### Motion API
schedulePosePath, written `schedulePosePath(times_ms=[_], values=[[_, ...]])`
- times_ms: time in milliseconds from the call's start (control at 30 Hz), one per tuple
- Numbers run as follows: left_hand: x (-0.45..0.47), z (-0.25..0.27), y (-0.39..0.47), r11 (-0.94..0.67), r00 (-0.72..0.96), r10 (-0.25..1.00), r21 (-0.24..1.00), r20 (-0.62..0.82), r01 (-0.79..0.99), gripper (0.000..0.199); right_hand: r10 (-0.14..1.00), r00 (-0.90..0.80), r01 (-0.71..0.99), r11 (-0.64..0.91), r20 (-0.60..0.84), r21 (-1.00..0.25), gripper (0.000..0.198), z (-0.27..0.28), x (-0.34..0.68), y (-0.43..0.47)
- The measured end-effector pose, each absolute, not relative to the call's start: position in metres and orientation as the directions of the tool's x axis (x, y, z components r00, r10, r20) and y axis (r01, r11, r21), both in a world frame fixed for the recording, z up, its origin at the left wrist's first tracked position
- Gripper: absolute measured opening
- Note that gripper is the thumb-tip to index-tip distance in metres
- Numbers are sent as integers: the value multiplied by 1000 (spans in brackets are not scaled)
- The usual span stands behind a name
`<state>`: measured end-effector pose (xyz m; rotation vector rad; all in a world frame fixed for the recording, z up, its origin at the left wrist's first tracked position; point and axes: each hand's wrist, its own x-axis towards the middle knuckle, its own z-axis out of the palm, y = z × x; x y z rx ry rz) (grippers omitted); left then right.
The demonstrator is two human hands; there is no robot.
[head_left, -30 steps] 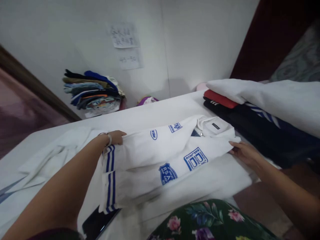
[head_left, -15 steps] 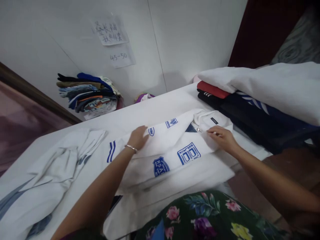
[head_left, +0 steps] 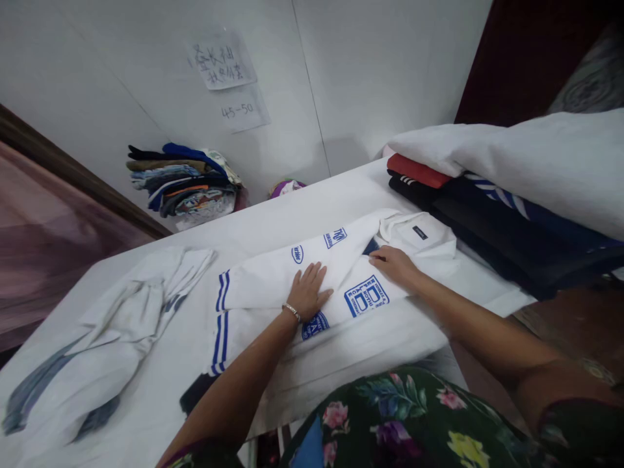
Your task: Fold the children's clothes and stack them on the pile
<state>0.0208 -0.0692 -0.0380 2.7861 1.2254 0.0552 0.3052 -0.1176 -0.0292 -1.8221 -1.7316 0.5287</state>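
A white zip jacket (head_left: pixel 273 286) with blue printed patches and striped cuffs lies on the table, its sleeves laid across the front. My left hand (head_left: pixel 309 292) rests flat on it, fingers spread, partly covering a blue shield patch. Near the collar (head_left: pixel 390 224), my right hand (head_left: pixel 394 265) has its fingertips pinched at the jacket's front edge, beside a small dark blue area (head_left: pixel 371 246). The fingers hide the exact spot they grip. A dark label (head_left: pixel 420 232) shows inside the neck.
A crumpled white and grey-blue garment (head_left: pixel 131 312) lies on the white table (head_left: pixel 312 201) at left. Folded clothes (head_left: pixel 185 182) are stacked by the wall. Dark and red garments (head_left: pixel 422 170) lie at right under a white cloth (head_left: pixel 526 146). Handwritten papers (head_left: pixel 224 62) hang on the wall.
My left hand has moved right and nearer to me, from the upper sleeve to the jacket's middle, and now lies flat. My right hand has shifted left along the front edge.
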Motion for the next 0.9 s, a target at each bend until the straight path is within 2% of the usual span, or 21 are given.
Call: schedulePosePath(times_ms=[100,200,267,300,333,400,467,533,633,733,800,900], values=[[21,-41,-70,-682,682,731,33,18,730,61,992,79,821,-9,98,-571,23,-30,301,-118],[21,-43,-70,-686,686,727,13,21,727,62,992,47,858,22,121,-513,21,-32,298,-118],[20,-44,-69,-686,685,728,15,24,728,62,987,73,829,20,143,-558,18,-35,298,-116],[20,-44,-69,-686,685,728,17,27,728,61,983,108,781,9,150,-624,16,-37,299,-115],[19,-45,-69,-686,686,727,19,30,727,61,976,164,686,-9,142,-728,12,-40,301,-114],[19,-45,-69,-687,686,726,23,40,726,61,954,291,380,-45,73,-924,6,-44,306,-112],[19,-45,-69,-690,689,724,25,40,723,61,930,368,96,-50,-11,-994,12,-47,315,-109],[19,-45,-69,-690,689,723,27,36,723,61,912,408,-16,-40,-43,-999,21,-46,325,-107],[19,-46,-69,-690,689,724,33,48,723,60,893,450,-45,-7,-26,-999,32,-40,342,-102],[18,-45,-68,-693,690,721,53,61,719,59,863,505,-23,33,17,-999,31,-34,359,-96],[17,-42,-70,-689,688,724,75,49,721,59,830,546,95,75,115,-993,34,-33,370,-92],[18,-37,-77,-678,675,735,106,65,728,63,797,505,463,73,331,-883,46,-37,383,-86]])
